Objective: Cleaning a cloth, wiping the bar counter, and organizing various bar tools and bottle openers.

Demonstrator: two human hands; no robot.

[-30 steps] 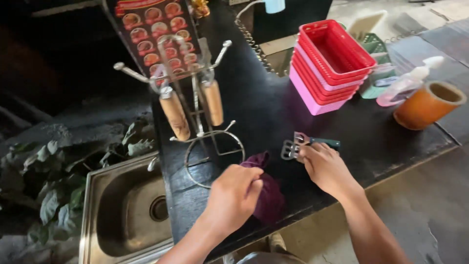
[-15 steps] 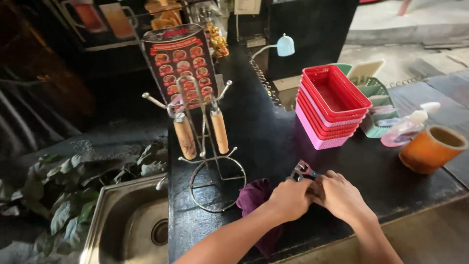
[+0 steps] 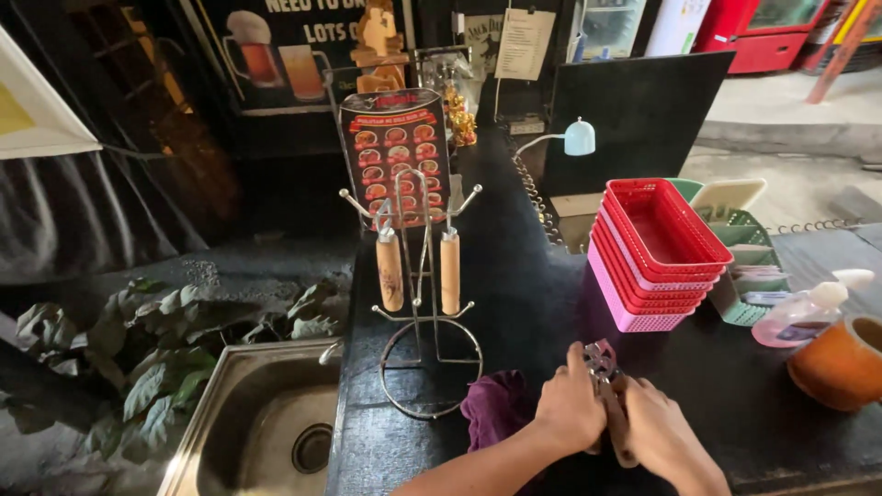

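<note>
Both my hands meet low on the black counter (image 3: pixel 542 303). My left hand (image 3: pixel 571 406) and my right hand (image 3: pixel 660 434) are each closed around a small metal tool (image 3: pixel 602 360), whose silver head sticks up between the thumbs. Its dark handle runs down between the two hands. A purple cloth (image 3: pixel 496 406) lies bunched on the counter just left of my left wrist, touching it.
A wire rack (image 3: pixel 424 303) with two wooden-handled tools hanging stands left of the hands. Stacked red and pink baskets (image 3: pixel 657 253), a green basket (image 3: pixel 749 262), a pink bottle (image 3: pixel 804 312) and an orange pot (image 3: pixel 841 363) sit right. A steel sink (image 3: pixel 266 422) lies lower left.
My left hand left the purple cloth and came right to join my right hand on the metal tool. The view tilted up, showing more of the back wall.
</note>
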